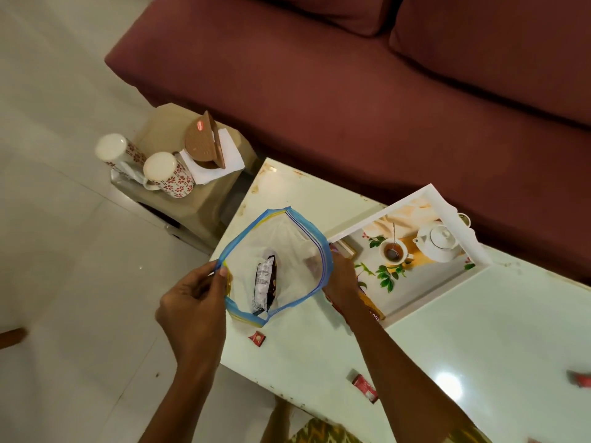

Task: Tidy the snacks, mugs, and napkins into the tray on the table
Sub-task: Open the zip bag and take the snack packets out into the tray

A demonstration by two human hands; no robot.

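I hold a clear zip bag (287, 241) with a blue rim open above the table's left end. My left hand (195, 302) pinches its left rim, and my right hand (340, 276) grips the right rim. Inside lies a dark and silver snack packet (265, 286). The white tray (447, 206), printed with a teapot picture, lies to the right, and an orange snack pack (369, 303) rests at its near edge. Small red packets (257, 338) (364, 385) lie on the table. Two floral mugs (169, 175) (116, 150) and a brown napkin holder with white napkins (208, 145) stand on a stool.
The glossy white table (479, 330) runs right, with another red packet (579, 378) at its right edge. The beige stool (192, 203) stands off its far left corner. A maroon sofa (351, 91) fills the space behind. Tiled floor (64, 251) lies to the left.
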